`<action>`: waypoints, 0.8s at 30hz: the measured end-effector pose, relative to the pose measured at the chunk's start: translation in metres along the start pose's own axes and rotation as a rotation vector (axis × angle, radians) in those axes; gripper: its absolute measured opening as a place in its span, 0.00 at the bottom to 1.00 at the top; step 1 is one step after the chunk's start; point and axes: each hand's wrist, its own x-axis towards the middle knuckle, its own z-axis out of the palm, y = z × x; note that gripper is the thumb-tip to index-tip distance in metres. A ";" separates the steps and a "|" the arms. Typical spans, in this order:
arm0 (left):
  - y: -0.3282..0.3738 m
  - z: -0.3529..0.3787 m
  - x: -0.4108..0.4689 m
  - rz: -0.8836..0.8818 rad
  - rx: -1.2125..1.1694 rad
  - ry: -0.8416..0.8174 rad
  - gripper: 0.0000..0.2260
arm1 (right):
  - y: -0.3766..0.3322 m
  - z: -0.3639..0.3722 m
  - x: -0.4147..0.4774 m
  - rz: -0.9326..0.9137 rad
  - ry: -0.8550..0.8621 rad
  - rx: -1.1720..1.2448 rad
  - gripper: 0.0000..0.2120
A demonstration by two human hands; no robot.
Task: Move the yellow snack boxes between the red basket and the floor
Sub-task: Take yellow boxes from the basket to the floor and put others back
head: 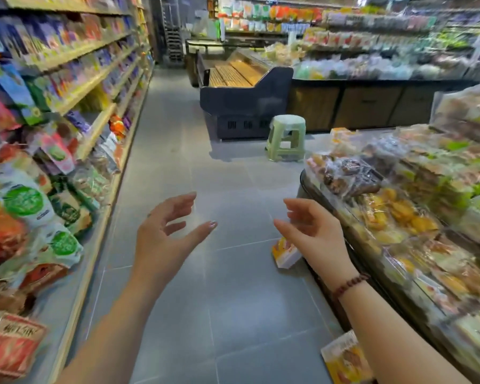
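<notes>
While left hand point(164, 231) and right hand point(313, 234) hover empty, fingers spread, a yellow, white-edged snack box point(284, 254) lies centre-right, long axis hidden.

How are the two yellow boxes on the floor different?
The far box peeks out from behind the right hand, while the near box lies at the picture's bottom edge, beside the forearm. The far box looks tipped, showing a white side; the near box lies flat, picture side up. Both are yellow, untouched, and on the grey floor.
</notes>
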 end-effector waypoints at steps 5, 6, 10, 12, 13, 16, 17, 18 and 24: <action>-0.050 0.058 0.055 -0.080 -0.027 -0.049 0.24 | 0.057 -0.019 0.057 0.058 0.039 -0.083 0.18; -0.059 0.072 0.066 -0.086 -0.024 -0.057 0.24 | 0.070 -0.024 0.070 0.066 0.046 -0.092 0.18; -0.086 0.123 0.116 -0.141 -0.006 -0.085 0.24 | 0.117 -0.046 0.123 0.141 0.081 -0.084 0.18; -0.095 0.147 0.141 -0.171 0.006 -0.093 0.22 | 0.136 -0.056 0.149 0.178 0.076 -0.076 0.18; -0.098 0.159 0.153 -0.181 0.012 -0.093 0.22 | 0.143 -0.060 0.162 0.195 0.068 -0.077 0.18; -0.108 0.190 0.184 -0.196 0.020 -0.108 0.21 | 0.166 -0.068 0.199 0.224 0.040 -0.088 0.18; -0.111 0.199 0.194 -0.202 0.022 -0.116 0.22 | 0.173 -0.070 0.211 0.232 0.033 -0.086 0.18; -0.115 0.207 0.203 -0.209 0.027 -0.124 0.22 | 0.180 -0.071 0.222 0.237 0.024 -0.084 0.18; -0.157 0.259 0.269 -0.278 0.039 -0.172 0.22 | 0.229 -0.073 0.288 0.288 -0.011 -0.134 0.19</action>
